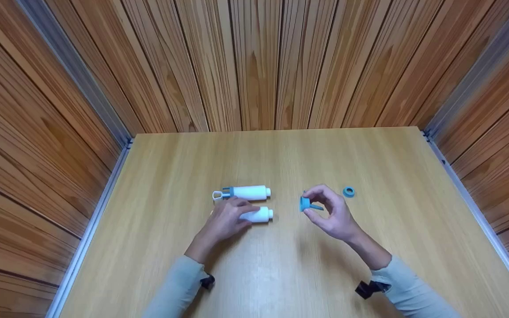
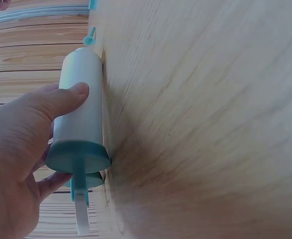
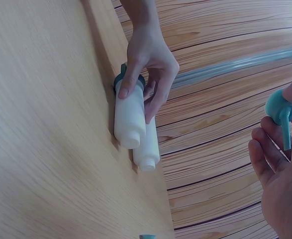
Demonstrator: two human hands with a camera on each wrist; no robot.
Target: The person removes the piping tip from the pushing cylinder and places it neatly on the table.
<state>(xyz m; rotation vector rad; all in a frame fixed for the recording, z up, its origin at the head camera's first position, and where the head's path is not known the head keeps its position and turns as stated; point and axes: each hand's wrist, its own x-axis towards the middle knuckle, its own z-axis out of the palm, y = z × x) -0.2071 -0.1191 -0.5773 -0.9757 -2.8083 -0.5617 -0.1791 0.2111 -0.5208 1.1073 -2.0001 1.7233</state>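
My left hand (image 1: 226, 217) grips a white syringe-like tube (image 1: 259, 215) lying on the table, its narrow tip facing right. In the left wrist view, a teal flange (image 2: 78, 157) and a pale handle (image 2: 82, 214) extend from the tube's near end. Just behind it lies a second such tube (image 1: 251, 193), with a white loop handle at its left end. My right hand (image 1: 332, 216) is raised and pinches a teal cap-like piece (image 1: 305, 203) with a thin stem, clearer in the right wrist view (image 3: 280, 109).
A teal ring (image 1: 348, 191) lies on the wooden table (image 1: 263, 265) right of my right hand. Beyond the tube tip, a small teal piece with a stem (image 2: 89, 39) shows in the left wrist view. Slatted wooden walls (image 1: 254, 66) and metal rails stand around the table.
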